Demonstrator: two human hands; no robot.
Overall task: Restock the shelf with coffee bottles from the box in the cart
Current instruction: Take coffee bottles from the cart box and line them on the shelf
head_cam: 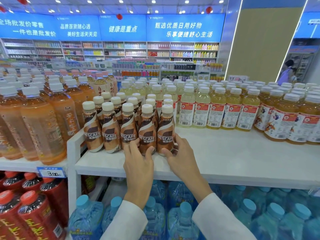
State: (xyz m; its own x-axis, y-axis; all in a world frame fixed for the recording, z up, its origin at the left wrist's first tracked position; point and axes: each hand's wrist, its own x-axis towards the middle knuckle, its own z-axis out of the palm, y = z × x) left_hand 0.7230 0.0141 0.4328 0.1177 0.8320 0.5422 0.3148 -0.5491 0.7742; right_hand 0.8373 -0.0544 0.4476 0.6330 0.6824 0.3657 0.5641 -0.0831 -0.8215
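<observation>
The left hand (138,163) grips the base of one front-row coffee bottle (147,130); the right hand (180,156) grips the next bottle (165,130) to its right. Both stand upright on the white shelf (225,158), with more coffee bottles left and behind. Yellow juice bottles (216,110) crowd the far right, orange tea bottles (39,125) the left.

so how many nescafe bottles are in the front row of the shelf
5. They stand side by side on the white shelf: first, second, third, fourth under the left hand, and fifth under the right hand. More stand behind, partly hidden.
</observation>
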